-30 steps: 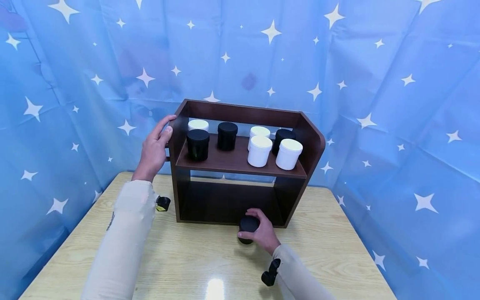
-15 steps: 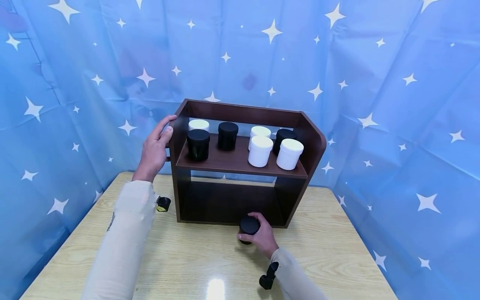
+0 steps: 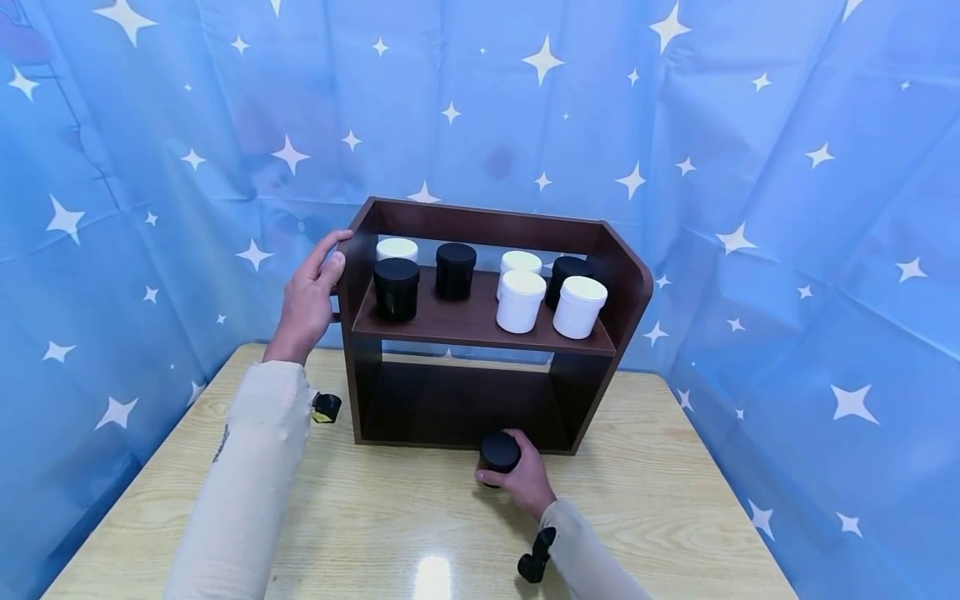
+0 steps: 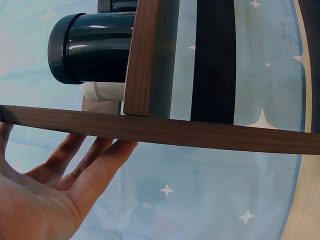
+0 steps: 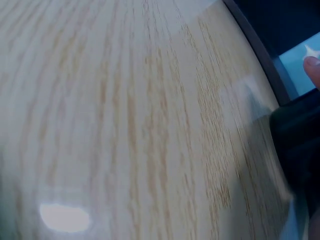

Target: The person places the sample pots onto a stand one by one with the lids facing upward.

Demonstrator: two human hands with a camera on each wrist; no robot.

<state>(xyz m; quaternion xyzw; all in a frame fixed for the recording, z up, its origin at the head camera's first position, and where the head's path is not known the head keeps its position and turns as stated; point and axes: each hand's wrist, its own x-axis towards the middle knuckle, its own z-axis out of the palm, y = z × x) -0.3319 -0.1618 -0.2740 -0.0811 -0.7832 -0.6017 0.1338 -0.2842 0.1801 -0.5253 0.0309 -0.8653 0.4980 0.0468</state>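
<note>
In the head view a dark brown two-tier shelf (image 3: 480, 337) stands on the table. Against the outside of its left side panel (image 4: 210, 136) rest the fairly straight fingers of my left hand (image 3: 306, 304). A black lidded jar (image 3: 499, 452) is in front of the lower tier, at the table's surface, and my right hand (image 3: 531, 481) grips it between thumb and fingers. The right wrist view catches only part of that dark jar (image 5: 300, 140) and one fingertip (image 5: 313, 67). On the upper tier several jars stand upright, among them a black jar (image 3: 396, 290) and a white jar (image 3: 521, 302).
The wood-grain table (image 3: 397, 517) runs out to either side of the shelf. A blue curtain (image 3: 480, 108) with white stars hangs close behind and at both sides. The lower tier (image 3: 457, 404) faces me, open at the front.
My right hand and wrist have shifted slightly left and down around the black jar, which has moved only a little. The left hand and the shelf look unchanged.
</note>
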